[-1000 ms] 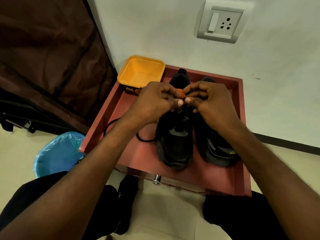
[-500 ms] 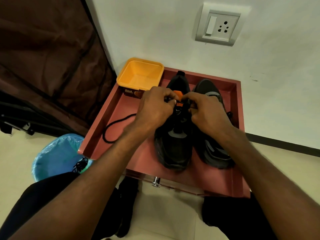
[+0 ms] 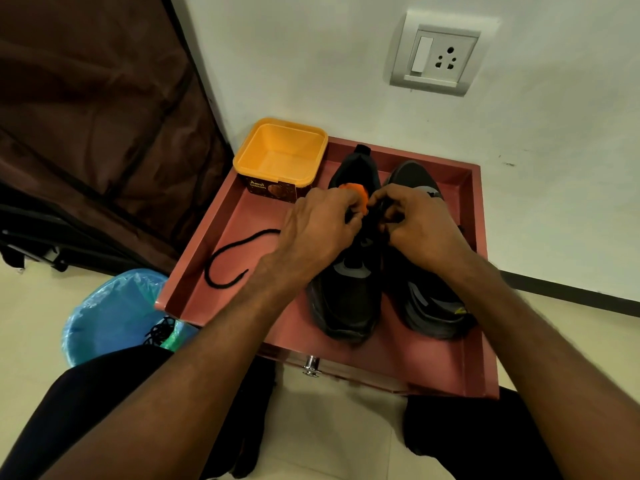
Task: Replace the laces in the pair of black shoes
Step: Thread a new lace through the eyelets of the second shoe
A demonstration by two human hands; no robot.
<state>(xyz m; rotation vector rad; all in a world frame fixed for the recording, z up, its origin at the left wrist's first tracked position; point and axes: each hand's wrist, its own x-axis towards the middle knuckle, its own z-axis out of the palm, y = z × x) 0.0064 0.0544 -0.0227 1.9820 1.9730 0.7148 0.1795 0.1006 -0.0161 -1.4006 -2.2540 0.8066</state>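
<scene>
**Lacing at the top eyelets of the left-hand shoe**

Setup: two black shoes side by side in a red tray [image 3: 221, 237], toes toward the person. Work is on the left shoe [image 3: 349, 296]; the right shoe [image 3: 429, 299] stands touching or just beside it. A black lace [image 3: 225, 258] trails from under the left hand across the tray floor in a loose curve. A yellow tub [image 3: 280, 154] sits in the tray's far left corner.

Step in hand (judged): threading or tightening the lace near the collar. To do it well, the person should keep the shoe pressed flat, pull both lace ends to equal length, and feed the tip straight through the eyelet rather than at an angle, so it does not fray or skip a hole.

Pose: both forearms reach forward and converge over the tongue. The left hand [image 3: 318, 226] has its fingers curled, the grip pinching near an orange patch [image 3: 356, 192]. The right hand [image 3: 419, 223] is likewise curled, fingertips tucked inward; it probably pinches the lace, though the strand there is hidden by the fingers.
</scene>
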